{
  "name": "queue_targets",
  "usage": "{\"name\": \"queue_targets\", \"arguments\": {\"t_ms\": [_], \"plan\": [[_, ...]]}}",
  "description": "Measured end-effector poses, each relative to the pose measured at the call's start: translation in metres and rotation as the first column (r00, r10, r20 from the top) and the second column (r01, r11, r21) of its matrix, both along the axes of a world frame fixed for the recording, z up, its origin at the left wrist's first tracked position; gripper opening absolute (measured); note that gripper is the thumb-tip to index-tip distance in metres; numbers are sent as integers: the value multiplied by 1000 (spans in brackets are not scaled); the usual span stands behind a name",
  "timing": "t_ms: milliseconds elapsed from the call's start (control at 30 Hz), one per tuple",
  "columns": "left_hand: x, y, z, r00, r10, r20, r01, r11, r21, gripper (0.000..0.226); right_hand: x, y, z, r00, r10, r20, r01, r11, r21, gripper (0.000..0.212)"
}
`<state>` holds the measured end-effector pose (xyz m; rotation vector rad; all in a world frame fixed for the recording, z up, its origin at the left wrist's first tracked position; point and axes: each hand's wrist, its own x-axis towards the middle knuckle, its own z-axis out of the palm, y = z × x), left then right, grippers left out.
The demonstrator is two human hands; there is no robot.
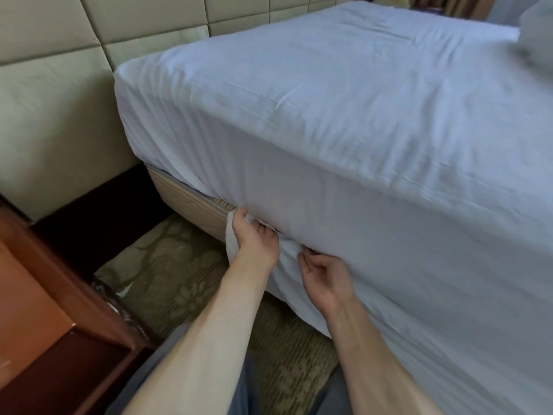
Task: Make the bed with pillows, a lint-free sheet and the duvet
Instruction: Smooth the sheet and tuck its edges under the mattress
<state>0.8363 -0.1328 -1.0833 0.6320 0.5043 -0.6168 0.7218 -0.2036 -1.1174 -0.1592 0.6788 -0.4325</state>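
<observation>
A white sheet [344, 121] covers the mattress top and hangs down its near side. Its lower edge is loose where the mattress meets the tan bed base [185, 196]. My left hand [254, 238] grips a bunched fold of that sheet edge at the seam, fingers curled under it. My right hand [324, 280] is just to the right, fingers curled on the hanging sheet below the mattress edge. A grey-white pillow or duvet [535, 28] lies blurred at the far right corner of the bed.
A padded beige headboard wall [59, 94] stands left of the bed. A reddish wooden nightstand [45, 310] fills the lower left. Patterned green carpet [179, 280] lies between nightstand and bed. My grey-trousered legs [179, 369] are at the bottom.
</observation>
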Motion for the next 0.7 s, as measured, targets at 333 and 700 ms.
{"name": "queue_targets", "arguments": {"t_ms": [333, 700], "plan": [[14, -5, -14, 1000, -4, -4, 2, 962, -274, 58, -7, -1, 6, 998, 9, 67, -8, 1000, -27, 43], [37, -12, -27, 998, -56, 6, 55, 961, -271, 60, 0, -6, 7, 998, 59, 31, -58, 998, -26, 34]]}}
